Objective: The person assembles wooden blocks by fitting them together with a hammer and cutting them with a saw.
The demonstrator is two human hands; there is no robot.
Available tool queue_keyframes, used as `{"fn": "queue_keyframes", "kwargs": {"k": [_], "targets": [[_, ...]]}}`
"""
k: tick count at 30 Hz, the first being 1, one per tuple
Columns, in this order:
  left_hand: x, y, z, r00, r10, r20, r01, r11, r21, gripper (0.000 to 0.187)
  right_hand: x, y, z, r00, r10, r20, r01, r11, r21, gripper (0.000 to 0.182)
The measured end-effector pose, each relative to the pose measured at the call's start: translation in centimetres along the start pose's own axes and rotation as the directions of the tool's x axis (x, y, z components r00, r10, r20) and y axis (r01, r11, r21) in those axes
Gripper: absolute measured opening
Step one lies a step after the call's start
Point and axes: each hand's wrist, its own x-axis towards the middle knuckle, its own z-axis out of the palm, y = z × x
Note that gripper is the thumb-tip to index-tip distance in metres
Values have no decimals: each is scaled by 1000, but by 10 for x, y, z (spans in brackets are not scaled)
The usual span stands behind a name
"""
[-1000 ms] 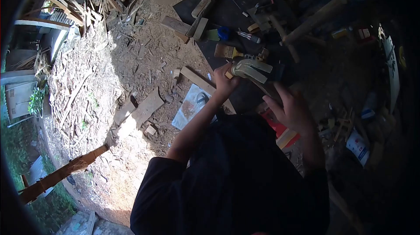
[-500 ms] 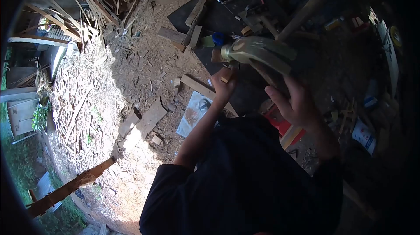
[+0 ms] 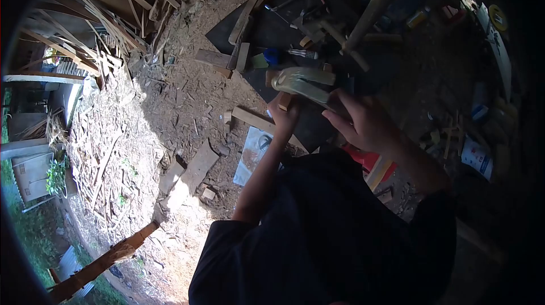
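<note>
My right hand point(image 3: 366, 120) is closed around the handle of a claw hammer point(image 3: 302, 82). The hammer's metal head lies just above my left hand point(image 3: 285, 116), its claw pointing right. In my left fist is a small wooden block point(image 3: 285, 101), one end showing between the fingers close under the hammer head. Both hands are over the near edge of a dark board point(image 3: 318, 126). Beyond the hammer lie a blue object point(image 3: 271, 55) and a tool with a pale ribbed handle point(image 3: 304, 53).
A wooden plank point(image 3: 258, 121) and a printed sheet point(image 3: 248, 163) lie left of the board. Wood offcuts point(image 3: 198, 163) and shavings cover the ground. Near my right forearm sits a red object point(image 3: 372, 163). A thick wooden pole point(image 3: 372, 7) slants at the upper right.
The hammer has come down, away from the camera and slightly left, over the block. My right hand has moved with it; my left hand keeps its grip. The view has shifted slightly.
</note>
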Motion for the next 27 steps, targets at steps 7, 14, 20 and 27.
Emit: {"fn": "queue_keyframes", "kwargs": {"k": [7, 14, 20, 27], "targets": [[2, 4, -3, 992, -119, 32, 118, 992, 49, 32, 6, -5, -2, 907, -119, -403, 190, 972, 140, 33], [1, -14, 5, 997, -8, 73, 4, 998, 62, 33, 1, 3, 8, 996, 60, -60, -56, 996, 67, 33], [7, -4, -7, 994, -85, 75, 85, 996, 3, 24, -7, 3, 13, 990, 11, -144, -6, 1000, 29, 31], [4, -37, -37, 918, -213, 333, 253, 964, -79, 6, -16, 30, 40, 936, 251, -247, -180, 944, 277, 32]]}}
